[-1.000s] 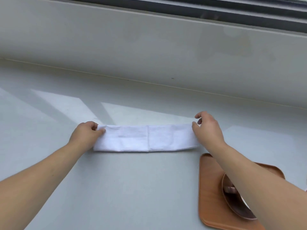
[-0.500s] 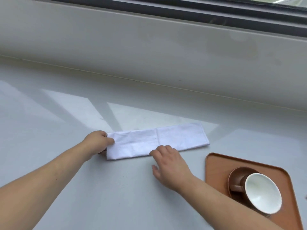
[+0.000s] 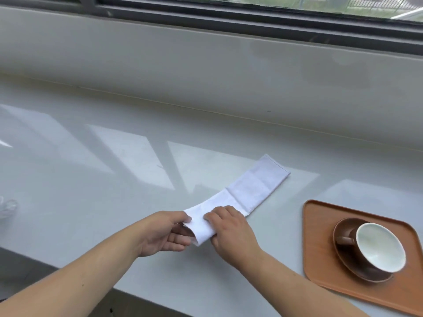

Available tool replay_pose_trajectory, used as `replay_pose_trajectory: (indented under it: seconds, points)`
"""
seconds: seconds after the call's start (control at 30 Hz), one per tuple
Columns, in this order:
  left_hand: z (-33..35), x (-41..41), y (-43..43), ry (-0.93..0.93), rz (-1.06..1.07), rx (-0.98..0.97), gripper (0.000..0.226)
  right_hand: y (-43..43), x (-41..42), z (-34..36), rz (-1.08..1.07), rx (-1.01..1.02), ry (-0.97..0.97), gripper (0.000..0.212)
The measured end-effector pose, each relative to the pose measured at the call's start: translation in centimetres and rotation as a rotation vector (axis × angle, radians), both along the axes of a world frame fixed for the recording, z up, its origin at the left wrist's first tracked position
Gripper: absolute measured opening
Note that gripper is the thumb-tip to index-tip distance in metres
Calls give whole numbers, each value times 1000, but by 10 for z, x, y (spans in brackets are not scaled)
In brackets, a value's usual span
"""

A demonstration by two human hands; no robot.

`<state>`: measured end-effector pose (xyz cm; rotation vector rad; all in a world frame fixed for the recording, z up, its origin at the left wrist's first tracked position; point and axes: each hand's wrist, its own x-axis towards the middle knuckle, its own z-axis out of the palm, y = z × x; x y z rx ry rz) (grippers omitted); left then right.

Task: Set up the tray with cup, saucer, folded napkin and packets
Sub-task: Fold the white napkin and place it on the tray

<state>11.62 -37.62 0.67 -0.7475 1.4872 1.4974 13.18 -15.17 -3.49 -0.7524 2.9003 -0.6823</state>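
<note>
A white napkin [image 3: 247,191], folded into a long strip, lies slanted on the grey counter, its far end pointing up right. My left hand [image 3: 164,232] pinches its near end and lifts it slightly. My right hand [image 3: 229,232] grips the same end from the right, fingers on top. On the right, a brown wooden tray [image 3: 320,225] carries a brown saucer [image 3: 343,259] with a brown cup [image 3: 377,248], white inside, handle to the left. No packets are visible.
The grey counter [image 3: 91,179] runs to a raised sill wall and window frame [image 3: 229,24] at the back. Its front edge crosses the lower left. A clear crumpled object [image 3: 8,208] sits at the far left edge.
My right hand moved from the napkin's middle to its left end, joining my left hand. That end was pulled toward me and lifted, so the strip now lies slanted.
</note>
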Motion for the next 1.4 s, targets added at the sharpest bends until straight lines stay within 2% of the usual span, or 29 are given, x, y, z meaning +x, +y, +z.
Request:
replay_pose_trajectory:
  seconds: [0.1,0.17,0.27,0.3,0.37,0.47,0.53,0.6,0.73,0.83,1.0,1.07,1.13,1.27,1.4]
  points:
    - [0,7,-4,147,-115,-243,44,13,10,8,-20,-63,-57,29]
    - [-3,11,-6,268,-227,-448,36,26,22,12,-13,-82,-91,31]
    - [-11,19,-5,527,-606,-724,16,45,44,18,2,-106,-148,35]
    - [-15,20,-1,621,-752,-778,18,50,52,20,0,-112,-165,35]
    - [-25,20,12,779,-991,-793,38,63,64,25,-22,-128,-196,32]
    - [-31,12,44,898,-1224,-781,58,78,76,33,-79,-161,-242,28]
    - [-32,5,70,922,-1342,-792,64,87,78,40,-137,-217,-266,27]
    - [-32,-1,91,883,-1387,-768,61,94,74,45,-200,-305,-312,25]
    - [-34,-10,119,700,-1338,-688,39,109,51,47,-366,-502,-454,18]
    - [-39,-16,124,633,-1201,-622,10,122,24,47,-487,-653,-531,17]
    - [-45,-25,125,398,-675,-191,22,131,-37,47,-612,-836,-617,14]
    - [-48,-28,128,353,-551,-193,19,133,-64,44,-613,-871,-680,18]
    - [-52,-32,131,340,-494,-258,32,136,-91,39,-608,-868,-719,20]
    - [-58,-39,137,330,-486,-314,42,136,-131,27,-614,-803,-766,21]
    - [-60,-42,139,313,-501,-309,37,137,-155,10,-646,-621,-760,25]
